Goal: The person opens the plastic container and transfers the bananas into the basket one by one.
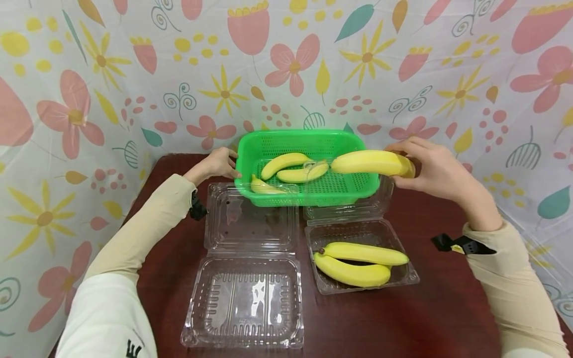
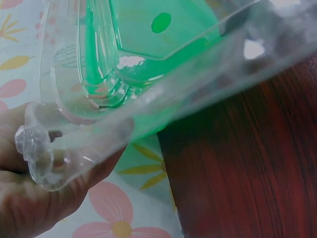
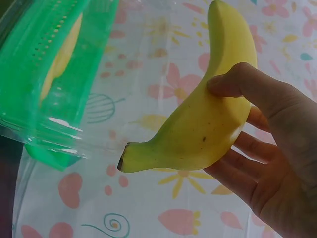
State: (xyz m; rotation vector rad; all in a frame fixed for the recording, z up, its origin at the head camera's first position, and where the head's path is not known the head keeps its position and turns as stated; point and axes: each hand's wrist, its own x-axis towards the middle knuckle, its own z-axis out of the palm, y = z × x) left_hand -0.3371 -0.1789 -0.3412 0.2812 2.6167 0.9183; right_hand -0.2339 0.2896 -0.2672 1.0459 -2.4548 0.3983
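My right hand holds a yellow banana above the right end of a green basket. In the right wrist view the thumb lies on one side of that banana, the fingers behind it, and its stem points left. My left hand grips the basket's left end; a clear lid partly covers this hand in the left wrist view. Inside the basket lie three bananas, partly seen through raised lids. Two bananas rest side by side in the right clear plastic box.
A second clear box stands open at the front left, with its lid folded back toward the basket. The right box's lid leans against the basket's front. A floral cloth hangs behind the dark red table.
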